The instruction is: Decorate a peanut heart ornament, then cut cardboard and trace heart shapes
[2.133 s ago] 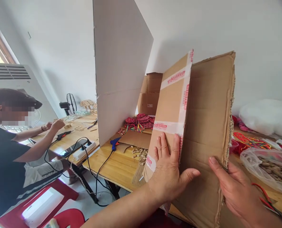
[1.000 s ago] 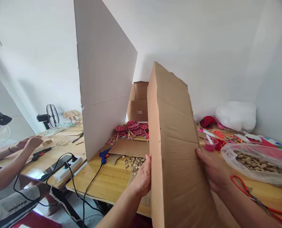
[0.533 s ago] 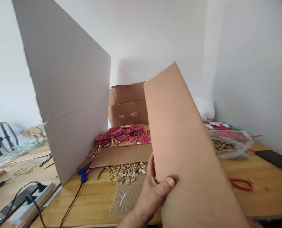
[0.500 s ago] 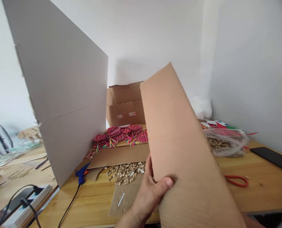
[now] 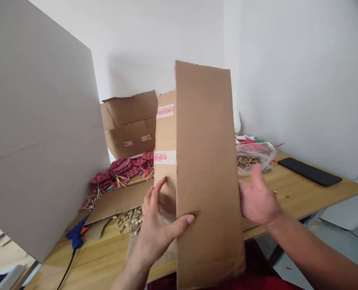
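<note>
A brown cardboard box (image 5: 207, 161) stands upright in front of me, its long plain panel facing me. White tape strips with red print cross its left side. My left hand (image 5: 157, 225) grips the box's left edge, thumb on the front panel and fingers against the taped side. At the right edge is my right hand (image 5: 259, 197), slightly blurred, with its thumb raised and apart; its fingers are partly hidden behind the cardboard. Left of the box, peanuts (image 5: 130, 219) lie beside a flat cardboard strip (image 5: 121, 201).
A blue glue gun (image 5: 76, 235) with a black cord lies at left by a tall grey panel (image 5: 42, 121). Pink woven pouches (image 5: 118, 171) with tassels and an open carton (image 5: 133, 125) are behind. At right are a plastic bag of peanuts (image 5: 251, 161) and a black phone (image 5: 310, 171).
The box has turned more upright, bringing its taped side into view. My right hand has come into view at its right edge. The view has swung right, and the red-handled tool is no longer visible.
</note>
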{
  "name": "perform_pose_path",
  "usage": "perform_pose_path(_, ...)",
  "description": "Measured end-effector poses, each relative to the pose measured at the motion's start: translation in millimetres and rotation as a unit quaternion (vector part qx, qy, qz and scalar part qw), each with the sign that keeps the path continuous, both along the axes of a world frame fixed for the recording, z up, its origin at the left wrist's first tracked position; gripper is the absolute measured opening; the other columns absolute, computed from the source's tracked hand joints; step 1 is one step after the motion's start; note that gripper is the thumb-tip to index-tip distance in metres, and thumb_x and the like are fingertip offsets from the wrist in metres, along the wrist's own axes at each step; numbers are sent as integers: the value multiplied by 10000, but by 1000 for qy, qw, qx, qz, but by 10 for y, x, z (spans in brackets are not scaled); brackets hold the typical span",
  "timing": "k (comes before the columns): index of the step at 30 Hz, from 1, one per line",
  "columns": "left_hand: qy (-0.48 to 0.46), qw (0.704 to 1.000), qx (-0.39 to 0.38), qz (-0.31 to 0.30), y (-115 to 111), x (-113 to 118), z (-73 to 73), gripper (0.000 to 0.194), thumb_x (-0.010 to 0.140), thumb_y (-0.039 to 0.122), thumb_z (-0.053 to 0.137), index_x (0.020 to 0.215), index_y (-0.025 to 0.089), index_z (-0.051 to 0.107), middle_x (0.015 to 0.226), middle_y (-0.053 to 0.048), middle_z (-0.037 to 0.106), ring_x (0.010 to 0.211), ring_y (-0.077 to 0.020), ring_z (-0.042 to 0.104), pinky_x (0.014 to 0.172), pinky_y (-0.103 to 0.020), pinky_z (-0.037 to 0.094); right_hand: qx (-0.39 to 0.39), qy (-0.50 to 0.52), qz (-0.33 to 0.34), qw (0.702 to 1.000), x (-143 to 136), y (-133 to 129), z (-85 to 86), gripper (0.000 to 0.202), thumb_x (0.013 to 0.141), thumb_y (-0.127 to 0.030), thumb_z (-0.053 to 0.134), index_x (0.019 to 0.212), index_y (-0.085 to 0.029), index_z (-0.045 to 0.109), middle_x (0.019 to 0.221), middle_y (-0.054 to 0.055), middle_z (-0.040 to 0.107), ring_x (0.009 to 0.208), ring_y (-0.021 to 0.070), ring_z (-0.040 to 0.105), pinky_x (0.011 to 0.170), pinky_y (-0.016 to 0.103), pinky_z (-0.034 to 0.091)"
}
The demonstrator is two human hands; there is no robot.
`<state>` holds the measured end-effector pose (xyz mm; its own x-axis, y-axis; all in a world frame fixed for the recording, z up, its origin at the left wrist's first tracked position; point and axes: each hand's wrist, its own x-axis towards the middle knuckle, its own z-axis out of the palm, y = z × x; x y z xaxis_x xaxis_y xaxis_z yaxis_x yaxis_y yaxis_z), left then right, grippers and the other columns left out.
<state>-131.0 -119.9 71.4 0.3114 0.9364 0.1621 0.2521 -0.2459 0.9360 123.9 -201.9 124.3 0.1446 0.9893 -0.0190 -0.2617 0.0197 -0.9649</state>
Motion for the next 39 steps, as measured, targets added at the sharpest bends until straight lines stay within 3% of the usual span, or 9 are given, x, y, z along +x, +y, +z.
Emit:
perform_pose_path(2, 71, 996, 56, -1, 38, -27, 62, 1077, 576, 660, 880, 1513, 373, 433, 1531, -121, 405, 1442, -424, 333, 1184, -678, 266, -20, 20, 51, 998, 124, -98, -68, 985, 676, -970, 525, 1208, -160, 703, 1114, 145, 761, 960, 278, 728, 774, 383, 575)
perform_pose_path(6, 193, 966, 168, -31, 178, -113, 312, 1010, 593, 651, 866, 1493, 421, 470, 1592, -106, 329, 1436, -445, 336, 1156, -721, 253, -59, 0, 17, 998, 111, -170, -390, 482, 768, -454, 849, 1167, -217, 720, 1048, 78, 799, 926, 242, 744, 763, 358, 587)
perform_pose_path(11, 278, 928, 230, -87, 386, -330, 433, 809, 661, 652, 829, 1395, 418, 583, 1589, -96, 345, 1449, -452, 321, 1148, -725, 251, -87, 40, -13, 995, -350, -173, -989, 680, 758, -624, 800, 1328, -288, 639, 1309, 92, 721, 1104, 291, 711, 837, 447, 619)
perform_pose_path(17, 370, 890, 236, -120, 415, -614, 286, 629, 712, 450, 840, 1306, 397, 641, 1603, -99, 320, 1438, -438, 356, 1095, -710, 340, -222, 50, 153, 962, -429, -334, -1227, 527, 775, -572, 820, 1019, -109, 760, 1064, 168, 781, 967, 249, 759, 939, 413, 584)
perform_pose_path(21, 421, 862, 258, -116, 448, -770, 253, 621, 646, 363, 849, 1245, 400, 689, 1586, -83, 334, 1399, -469, 362, 1058, -726, 360, -267, 13, 281, 922, -203, -474, -963, 482, 809, -423, 832, 1215, -180, 744, 1169, 134, 772, 1072, 244, 747, 965, 388, 568)
perform_pose_path(25, 452, 839, 273, -132, 507, -808, 253, 625, 665, 350, 839, 1272, 374, 695, 1590, -89, 302, 1391, -457, 344, 1100, -718, 317, -217, -200, 306, 905, -65, -638, -314, 368, 893, -396, 733, 1235, -263, 755, 1186, 80, 777, 1085, 223, 737, 950, 349, 580)
perform_pose_path(28, 456, 831, 285, -140, 502, -780, 266, 656, 669, 337, 851, 1301, 367, 678, 1617, -78, 254, 1421, -452, 308, 1126, -712, 293, -56, -369, 102, 922, 29, -660, 238, 184, 929, -377, 680, 934, -284, 838, 888, 63, 803, 833, 204, 753, 714, 286, 600)
perform_pose_path(31, 450, 826, 306, -146, 431, -761, 272, 741, 601, 282, 891, 1301, 384, 670, 1690, -51, 137, 1503, -456, 220, 1175, -701, 238, 7, -516, -132, 846, 198, -480, 583, 150, 863, -409, 749, 864, -288, 838, 854, 45, 799, 830, 176, 732, 748, 250, 575)
perform_pose_path(39, 422, 845, 293, -147, 215, -820, 269, 794, 567, 153, 842, 1300, 403, 667, 1730, 57, -70, 1568, -477, 71, 1203, -723, 190, -256, -411, 18, 875, 553, 222, 394, 399, 605, 42, 817, 925, -195, 824, 1181, -7, 784, 948, 61, 711, 654, 64, 442)
